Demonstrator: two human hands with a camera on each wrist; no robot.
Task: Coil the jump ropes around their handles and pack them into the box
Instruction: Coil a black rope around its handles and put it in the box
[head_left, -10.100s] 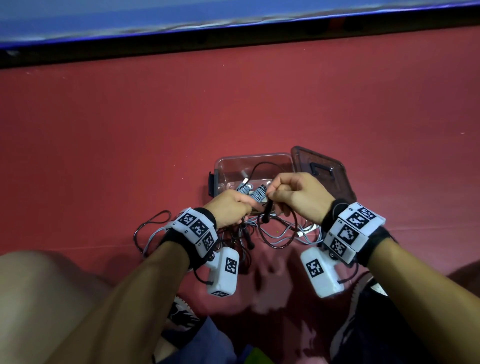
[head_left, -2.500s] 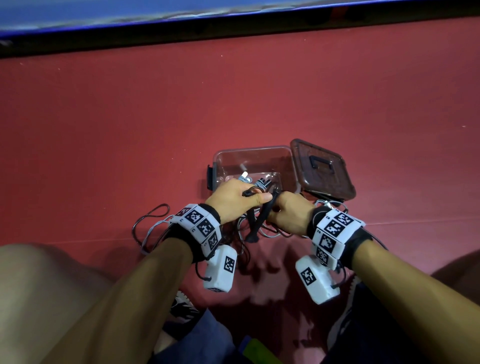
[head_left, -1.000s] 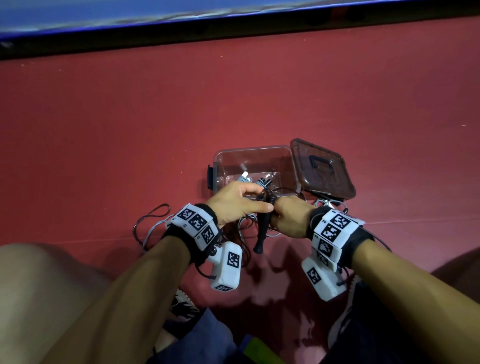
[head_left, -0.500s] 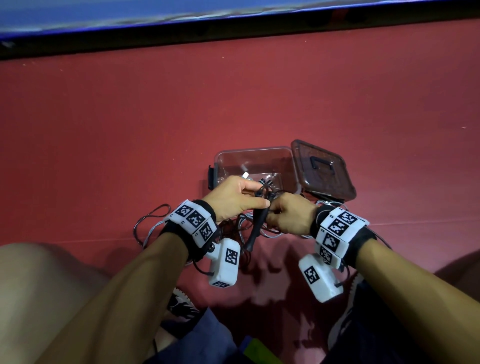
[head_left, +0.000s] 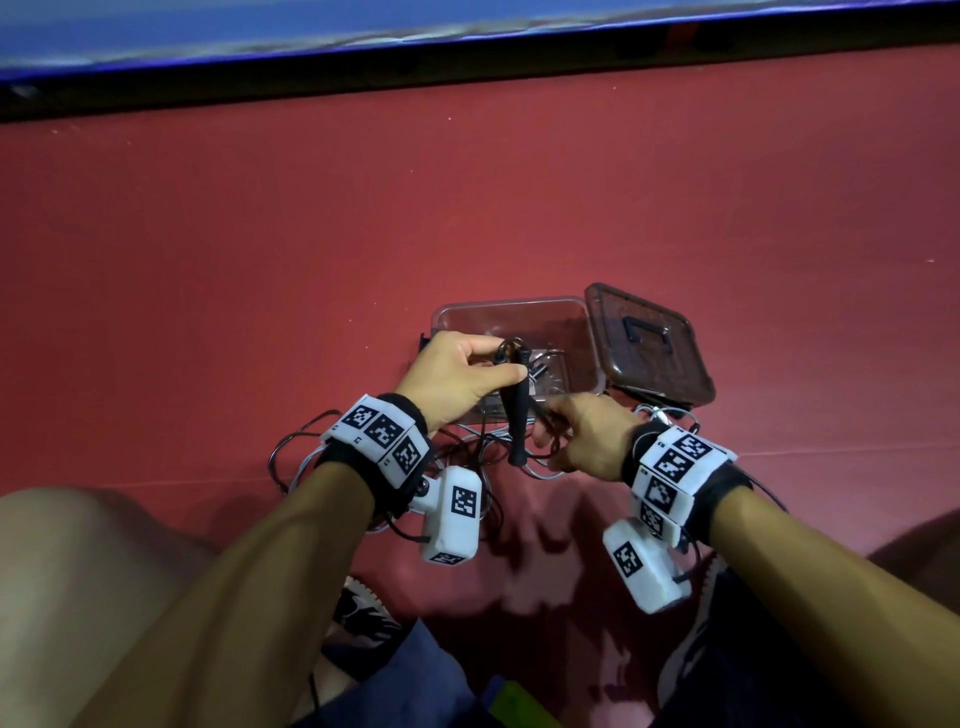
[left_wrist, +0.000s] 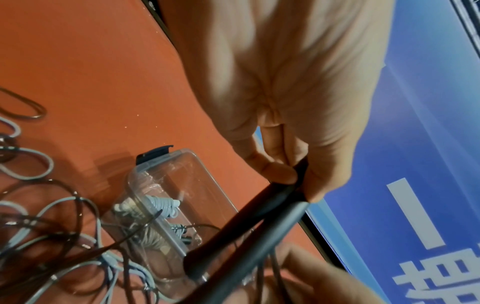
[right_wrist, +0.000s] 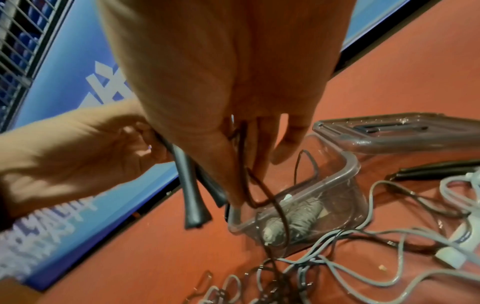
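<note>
Two black handles (head_left: 518, 410) sit pinched at their tops in the left hand (head_left: 452, 382), just in front of the clear box (head_left: 511, 317). The head view shows them almost as one; the left wrist view shows both. The right hand (head_left: 587, 439) pinches the thin black rope (right_wrist: 259, 185), its fingertips hidden from above. Inside the box, a coiled grey rope (right_wrist: 298, 220) looks blurry. The lid (head_left: 649, 348) lies right of the box.

You have two black handles (head_left: 518, 410) upright over the clear box (head_left: 519, 317), which holds a coiled grey rope (left_wrist: 161, 205).
</note>
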